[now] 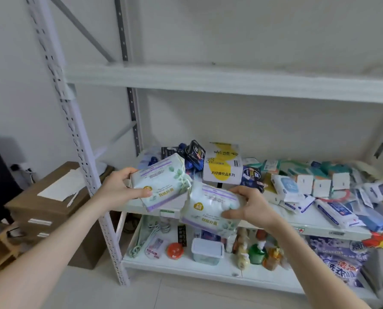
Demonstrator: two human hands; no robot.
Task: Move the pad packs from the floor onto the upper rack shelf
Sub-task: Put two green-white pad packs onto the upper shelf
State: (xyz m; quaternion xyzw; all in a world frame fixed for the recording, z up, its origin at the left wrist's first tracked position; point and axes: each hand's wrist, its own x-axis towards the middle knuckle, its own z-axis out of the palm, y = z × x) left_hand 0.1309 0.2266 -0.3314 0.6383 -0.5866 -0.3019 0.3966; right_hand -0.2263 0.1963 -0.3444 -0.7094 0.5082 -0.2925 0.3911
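The left hand [119, 186] grips one pad pack [163, 181] by its left end, thumb on the near face. The right hand [250, 208] grips a second pad pack [210, 206] from its right side, lower and nearer. Both packs are held in the air, touching at a corner, in front of the crowded middle shelf [320, 228]. The upper rack shelf [208, 81] runs well above them. A white-and-yellow box [223, 166] stands just behind the packs.
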